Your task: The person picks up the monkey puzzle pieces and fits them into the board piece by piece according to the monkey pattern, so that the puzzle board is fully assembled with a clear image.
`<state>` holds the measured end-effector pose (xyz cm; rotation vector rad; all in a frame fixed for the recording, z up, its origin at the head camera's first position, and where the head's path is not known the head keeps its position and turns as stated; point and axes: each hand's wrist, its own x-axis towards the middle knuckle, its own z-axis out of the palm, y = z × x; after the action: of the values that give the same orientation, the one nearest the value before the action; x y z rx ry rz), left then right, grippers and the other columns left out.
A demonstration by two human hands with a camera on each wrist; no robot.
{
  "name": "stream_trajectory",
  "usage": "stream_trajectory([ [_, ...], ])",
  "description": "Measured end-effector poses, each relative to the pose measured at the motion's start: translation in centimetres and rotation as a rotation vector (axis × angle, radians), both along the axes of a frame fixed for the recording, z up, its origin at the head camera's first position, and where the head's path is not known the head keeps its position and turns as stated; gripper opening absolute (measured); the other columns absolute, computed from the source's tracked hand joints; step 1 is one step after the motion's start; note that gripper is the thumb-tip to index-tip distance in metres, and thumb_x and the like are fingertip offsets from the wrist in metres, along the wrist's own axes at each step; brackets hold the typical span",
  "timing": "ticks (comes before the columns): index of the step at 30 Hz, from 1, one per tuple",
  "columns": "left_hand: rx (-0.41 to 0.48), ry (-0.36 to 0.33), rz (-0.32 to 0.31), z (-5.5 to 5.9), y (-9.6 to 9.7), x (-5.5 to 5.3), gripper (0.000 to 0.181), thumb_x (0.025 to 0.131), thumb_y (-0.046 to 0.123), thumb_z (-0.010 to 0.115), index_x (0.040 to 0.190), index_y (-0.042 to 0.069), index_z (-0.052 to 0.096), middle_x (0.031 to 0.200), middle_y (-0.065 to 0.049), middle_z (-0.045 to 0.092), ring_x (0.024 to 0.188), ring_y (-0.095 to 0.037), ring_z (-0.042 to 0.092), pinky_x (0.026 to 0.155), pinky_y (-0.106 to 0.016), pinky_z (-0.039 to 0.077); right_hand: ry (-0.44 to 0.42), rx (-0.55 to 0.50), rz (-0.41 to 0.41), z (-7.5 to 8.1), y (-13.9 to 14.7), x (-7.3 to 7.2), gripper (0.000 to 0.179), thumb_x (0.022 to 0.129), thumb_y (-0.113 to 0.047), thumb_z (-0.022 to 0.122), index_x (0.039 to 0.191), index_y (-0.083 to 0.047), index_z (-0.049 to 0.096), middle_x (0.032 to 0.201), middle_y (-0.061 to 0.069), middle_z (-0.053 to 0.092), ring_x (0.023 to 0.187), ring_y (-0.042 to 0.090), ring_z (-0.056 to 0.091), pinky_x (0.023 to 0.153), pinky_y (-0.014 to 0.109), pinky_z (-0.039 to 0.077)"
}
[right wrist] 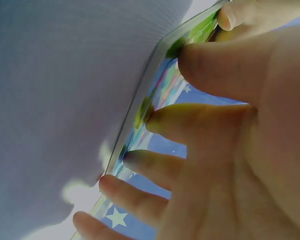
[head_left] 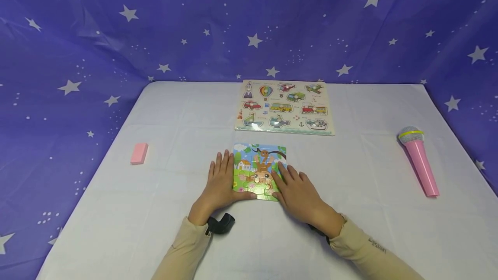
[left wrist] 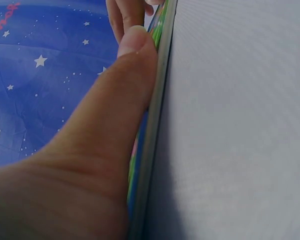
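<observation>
A small square jigsaw puzzle with a brown monkey hanging from a branch lies flat on the white table, its pieces fitted together. Along its left edge rests my left hand, fingers straight and thumb stretched over the near edge. My right hand has its thumb and fingertips on the right edge of the puzzle, fingers spread. In the left wrist view the left thumb lies along the puzzle's rim. The right wrist view shows right fingertips touching the puzzle's side.
Behind the puzzle lies a vehicle peg board. A pink block sits at the left, and a pink toy microphone lies at the right. Purple star-printed cloth hangs behind and beside the white table.
</observation>
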<state>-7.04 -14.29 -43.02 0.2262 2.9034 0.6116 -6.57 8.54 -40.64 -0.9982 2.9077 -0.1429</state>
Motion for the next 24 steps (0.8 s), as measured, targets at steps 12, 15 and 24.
stream_trajectory([
  [12, -0.001, -0.004, -0.002, -0.08, 0.08, -0.05, 0.126, 0.06, 0.069, 0.067, 0.145, 0.0, 0.003, 0.153, -0.018, 0.0, 0.141, -0.035, -0.007, 0.113, -0.053, 0.001, -0.043, -0.023, -0.015, -0.23, 0.09, 0.09, 0.051, 0.094, -0.035, 0.044, 0.136, -0.006, 0.041, 0.145, 0.019, 0.031, 0.129, 0.039, 0.035, 0.097, 0.054, 0.035],
  [15, 0.0, 0.003, 0.0, -0.1, 0.08, -0.01, 0.126, 0.06, 0.069, 0.067, 0.145, 0.0, 0.004, 0.153, -0.018, 0.001, 0.141, -0.035, -0.006, 0.113, -0.053, 0.001, -0.038, -0.028, -0.014, -0.3, 0.09, 0.07, 0.051, 0.093, -0.035, 0.044, 0.136, -0.006, 0.041, 0.144, 0.02, 0.032, 0.128, 0.04, 0.036, 0.097, 0.053, 0.036],
  [24, 0.005, -0.017, 0.002, 0.04, 0.04, -0.06, 0.127, 0.06, 0.069, 0.067, 0.145, 0.0, 0.002, 0.153, -0.016, -0.002, 0.141, -0.034, -0.008, 0.113, -0.052, -0.001, -0.078, -0.071, -0.025, -0.23, 0.11, -0.2, 0.053, 0.093, -0.035, 0.047, 0.136, -0.006, 0.041, 0.144, 0.021, 0.031, 0.128, 0.042, 0.034, 0.098, 0.053, 0.034],
])
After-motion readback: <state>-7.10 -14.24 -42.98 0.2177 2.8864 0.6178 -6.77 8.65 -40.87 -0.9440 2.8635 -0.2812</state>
